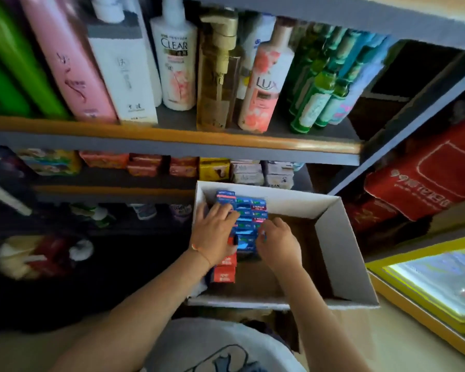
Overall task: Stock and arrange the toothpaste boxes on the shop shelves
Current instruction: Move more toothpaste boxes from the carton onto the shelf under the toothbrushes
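Note:
A white open carton (341,237) stands on the floor in front of the shelves. Several blue toothpaste boxes (250,210) stand packed on end along its left side, and red toothpaste boxes (224,275) sit nearer to me. My left hand (215,232) lies over the left part of the blue boxes, with its fingers spread on their tops and its thumb at their side. To their right, my right hand (278,241) has its fingers curled against the edge of the blue stack. Whether either hand has lifted a box I cannot tell.
Shampoo and soap bottles (177,57) fill the upper shelf (172,142). Soap packets (151,165) line the shelf below it. Red packs (424,178) are stacked at the right, and a yellow-framed glass case (440,285) sits at the lower right. The carton's right half is bare.

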